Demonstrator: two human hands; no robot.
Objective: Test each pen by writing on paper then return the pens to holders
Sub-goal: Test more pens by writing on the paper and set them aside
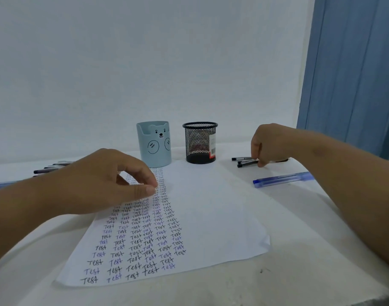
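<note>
paper [211,217]: "Test" handwritten repeatedly in columns, black and blue | mesh holder [200,142] sticker: barcode, text unreadable

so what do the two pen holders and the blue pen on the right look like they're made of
The bear holder looks like matte pale blue plastic: smooth opaque walls with a printed face. The mesh holder looks like black-coated metal: an open wire lattice you can see through, with a solid rim and base. The blue pen looks like translucent plastic with a slight sheen, though this is hard to tell for sure.

I see my two forearms bare to the frame edges, no sleeves; left hand [105,180] and right hand [271,144] ungloved, no rings.
</note>
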